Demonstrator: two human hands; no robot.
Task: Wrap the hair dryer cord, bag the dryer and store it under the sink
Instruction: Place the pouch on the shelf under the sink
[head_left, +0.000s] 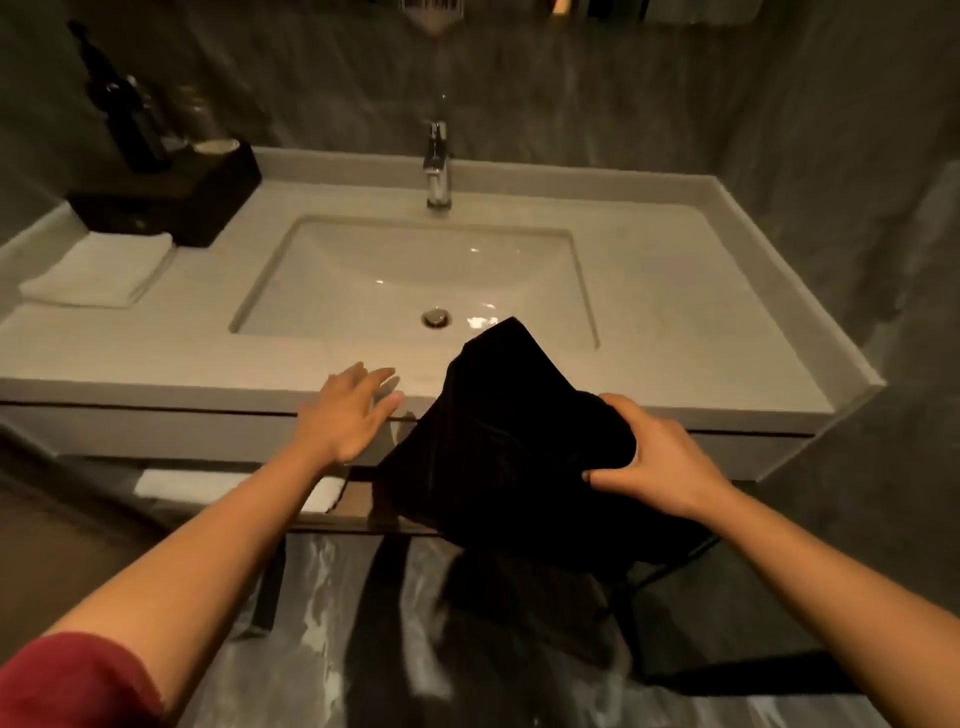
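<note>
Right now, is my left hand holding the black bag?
No, the left hand is open and empty; only the right hand grips the black bag.

I am looking at a bathroom: a white sink (415, 280) set into a pale surface (675, 312), a chrome tap (438, 166), a folded towel (101, 270), grey marbled walls.

left hand (345, 415) splayed, right hand (657, 460) clenched
</note>
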